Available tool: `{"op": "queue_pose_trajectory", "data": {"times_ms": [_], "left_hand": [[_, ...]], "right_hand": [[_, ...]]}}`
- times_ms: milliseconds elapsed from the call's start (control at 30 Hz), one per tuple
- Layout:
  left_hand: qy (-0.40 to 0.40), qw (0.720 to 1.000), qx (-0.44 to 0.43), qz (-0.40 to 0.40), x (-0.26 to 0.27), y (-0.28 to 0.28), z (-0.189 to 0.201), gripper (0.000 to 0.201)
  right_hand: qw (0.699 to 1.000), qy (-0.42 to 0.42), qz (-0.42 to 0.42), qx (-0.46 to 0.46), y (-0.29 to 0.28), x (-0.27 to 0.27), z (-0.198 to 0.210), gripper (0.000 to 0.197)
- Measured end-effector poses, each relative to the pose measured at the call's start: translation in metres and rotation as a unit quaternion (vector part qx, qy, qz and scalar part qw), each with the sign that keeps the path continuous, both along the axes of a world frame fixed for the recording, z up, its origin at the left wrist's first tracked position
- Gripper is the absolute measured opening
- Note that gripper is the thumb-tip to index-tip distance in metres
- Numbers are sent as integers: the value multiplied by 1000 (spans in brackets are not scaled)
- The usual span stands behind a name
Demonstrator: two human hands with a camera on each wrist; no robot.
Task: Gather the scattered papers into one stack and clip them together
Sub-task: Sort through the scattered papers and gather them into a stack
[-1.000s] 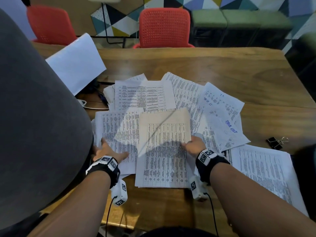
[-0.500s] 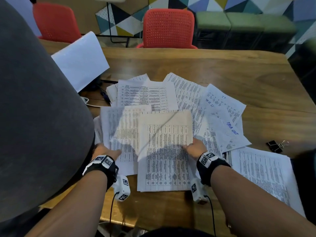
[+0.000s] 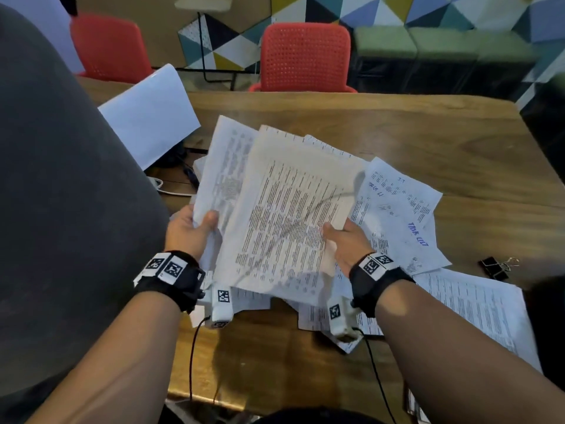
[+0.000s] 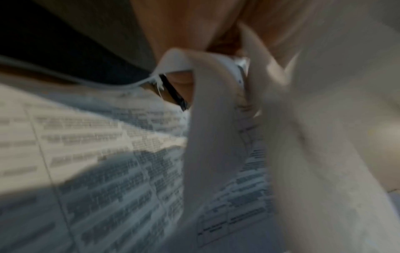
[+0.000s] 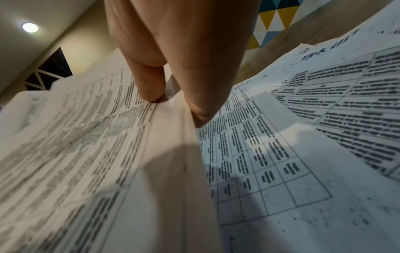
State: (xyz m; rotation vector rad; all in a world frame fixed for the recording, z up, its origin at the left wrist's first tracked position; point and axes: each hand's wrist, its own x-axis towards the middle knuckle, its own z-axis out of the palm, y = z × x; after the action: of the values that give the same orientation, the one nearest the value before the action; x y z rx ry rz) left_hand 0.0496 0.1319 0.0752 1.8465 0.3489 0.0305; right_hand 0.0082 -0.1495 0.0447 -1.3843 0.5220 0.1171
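A cream printed sheet [image 3: 287, 215] and a white printed sheet [image 3: 223, 175] are raised off the wooden table [image 3: 397, 130], overlapping and tilted. My left hand [image 3: 201, 221] grips the white sheet's near-left edge, thumb on top. My right hand [image 3: 336, 232] pinches the cream sheet's right edge, and the right wrist view shows my right hand [image 5: 173, 97] with thumb and finger closed on the cream sheet [image 5: 168, 171]. More printed papers [image 3: 400, 209] lie scattered under and right of it. A black binder clip [image 3: 493, 267] lies on the table far right. The left wrist view is blurred, showing only curled paper [image 4: 212, 137].
A blank white sheet [image 3: 149, 114] juts up at the table's left, with cables [image 3: 171, 188] beneath it. A large printed sheet [image 3: 477, 316] lies at the near right corner. Two red chairs [image 3: 305, 56] stand beyond the far edge. A dark grey mass [image 3: 61, 194] fills the left.
Both hands lay on the papers flat on the table; now they grip the two sheets and have lifted them up and together, tilted toward me.
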Motion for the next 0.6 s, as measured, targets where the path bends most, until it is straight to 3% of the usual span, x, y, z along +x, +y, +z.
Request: {"op": "queue_pose_trajectory", "data": {"times_ms": [100,167,233,267,367,467,533,600], "left_hand": [[82,992,-61,-72,0,-22,-11,9],[157,976,-123,-87,-1,-41,-22,20],[195,970,-99,-102,4,-54,-37,39],[200,972,-80,-96,9,-56,-46,38],[216,973,63,-47,30,-54,-64,37],[287,918,271,-35,47,-41,-72,70],[314,889,333,-18,50,-35,-75,88],[330,877,350,-14,47,-29,-79,108]], "right_hand": [[1000,20,11,-15,0,4,-4,32],[996,33,11,-85,-5,3,-7,34],[985,53,-10,-166,-17,1,-12,29],[976,72,-23,-202,-25,0,-15,29],[951,126,-42,-279,-51,-8,-28,26],[924,170,3,-343,-65,-19,-40,26],[921,184,7,-343,-69,-26,-47,25],[930,176,-5,-321,-69,-30,-53,18]]}}
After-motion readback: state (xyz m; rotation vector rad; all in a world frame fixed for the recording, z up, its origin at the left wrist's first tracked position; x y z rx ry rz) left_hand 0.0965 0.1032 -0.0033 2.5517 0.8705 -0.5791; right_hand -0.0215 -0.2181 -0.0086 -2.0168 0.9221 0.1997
